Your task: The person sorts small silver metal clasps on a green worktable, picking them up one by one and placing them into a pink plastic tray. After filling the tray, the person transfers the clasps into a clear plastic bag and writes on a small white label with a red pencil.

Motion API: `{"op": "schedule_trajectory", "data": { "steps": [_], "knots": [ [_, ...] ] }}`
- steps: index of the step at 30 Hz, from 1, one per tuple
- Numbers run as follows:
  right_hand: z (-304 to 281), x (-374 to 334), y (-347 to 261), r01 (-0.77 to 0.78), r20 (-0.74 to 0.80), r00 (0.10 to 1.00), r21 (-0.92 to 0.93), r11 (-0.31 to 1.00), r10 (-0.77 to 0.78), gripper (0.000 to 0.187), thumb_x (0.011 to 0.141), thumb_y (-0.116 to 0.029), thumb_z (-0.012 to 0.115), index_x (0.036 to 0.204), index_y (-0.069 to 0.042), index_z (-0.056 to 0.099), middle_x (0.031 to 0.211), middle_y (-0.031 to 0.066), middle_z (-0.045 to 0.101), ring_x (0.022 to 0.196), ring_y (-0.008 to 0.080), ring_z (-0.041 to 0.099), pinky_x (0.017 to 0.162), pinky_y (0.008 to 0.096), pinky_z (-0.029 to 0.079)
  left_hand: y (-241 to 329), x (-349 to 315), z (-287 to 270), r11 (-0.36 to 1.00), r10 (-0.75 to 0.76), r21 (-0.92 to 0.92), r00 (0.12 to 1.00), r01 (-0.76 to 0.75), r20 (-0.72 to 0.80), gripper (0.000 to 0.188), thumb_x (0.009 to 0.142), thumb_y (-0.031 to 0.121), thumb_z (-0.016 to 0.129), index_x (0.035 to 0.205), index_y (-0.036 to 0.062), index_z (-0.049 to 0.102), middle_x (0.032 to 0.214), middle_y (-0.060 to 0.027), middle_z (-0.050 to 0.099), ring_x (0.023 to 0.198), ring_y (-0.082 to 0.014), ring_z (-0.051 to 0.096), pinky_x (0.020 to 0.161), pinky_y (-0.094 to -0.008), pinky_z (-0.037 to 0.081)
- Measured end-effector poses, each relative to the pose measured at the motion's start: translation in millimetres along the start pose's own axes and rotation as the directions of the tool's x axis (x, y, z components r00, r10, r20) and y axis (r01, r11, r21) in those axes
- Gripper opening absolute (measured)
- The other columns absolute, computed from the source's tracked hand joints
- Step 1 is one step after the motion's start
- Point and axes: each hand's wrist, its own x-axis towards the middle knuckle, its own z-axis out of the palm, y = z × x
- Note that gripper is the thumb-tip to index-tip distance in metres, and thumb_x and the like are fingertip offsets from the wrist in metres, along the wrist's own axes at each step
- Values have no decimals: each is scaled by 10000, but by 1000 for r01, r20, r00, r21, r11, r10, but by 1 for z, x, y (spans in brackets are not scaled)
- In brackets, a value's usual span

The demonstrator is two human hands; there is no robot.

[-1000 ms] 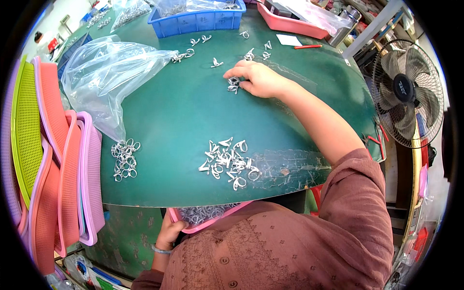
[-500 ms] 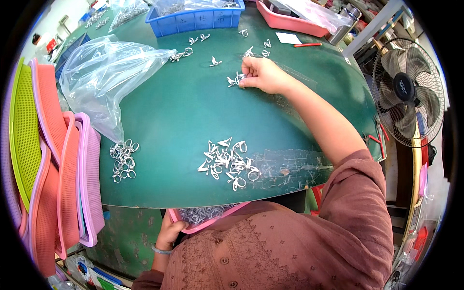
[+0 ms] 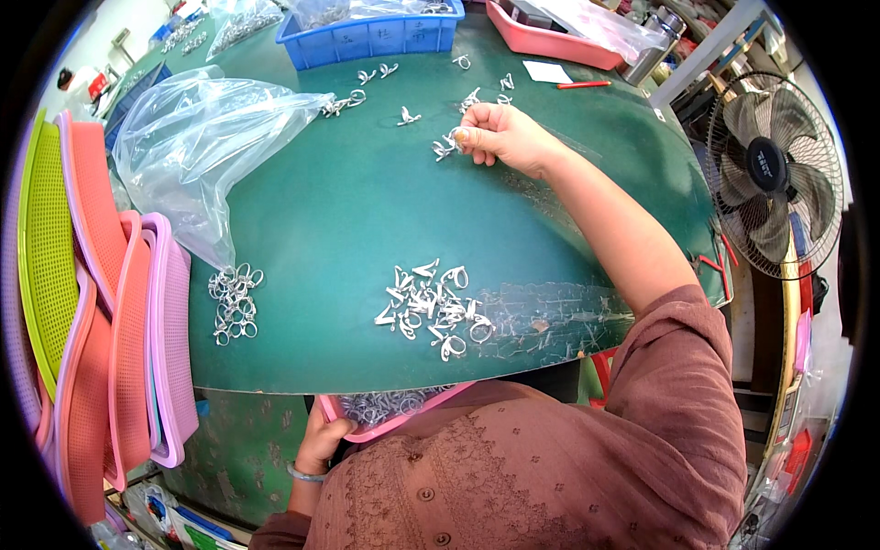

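Observation:
My left hand grips the rim of a pink basket below the table's near edge. Many small silvery ring-shaped pieces fill it. Over the far part of the green table, my right hand has its fingers curled and the thumb bent in. At its fingertips are a few silvery looped pieces; whether one is pinched is hidden. Another small cluster lies just beyond that hand. A loose pile of similar pieces sits near the front edge, and a smaller pile lies to its left.
A clear plastic bag lies at the left, beside stacked coloured baskets. At the back stand a blue bin and a pink tray, with a red pen nearby. A fan stands at the right.
My right hand has turned and its fingers have curled further under, lifting slightly away from the looped pieces. My left hand and the basket have stayed put.

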Motion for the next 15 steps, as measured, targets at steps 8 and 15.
{"op": "schedule_trajectory", "data": {
  "steps": [8,15],
  "knots": [
    [16,22,10,258,-72,946,-421,870,-315,233,818,-214,664,778,-32,524,1010,86,545,825,123,543,741,256,460,-1,2,-2,1000,1,15,1000,-1,11,756,588,-29,543,1308,-16,313,1229,-93,448,1143,-212,432,983,-322,329],
    [58,54,18,506,-116,772,-483,715,-625,428,766,-159,641,1136,-30,469,1138,165,500,1036,292,527,854,348,449,0,2,-1,998,30,59,999,-32,39,778,606,-65,547,1335,-18,282,1250,-71,428,1156,-186,411,960,-297,351]
  ]
}}
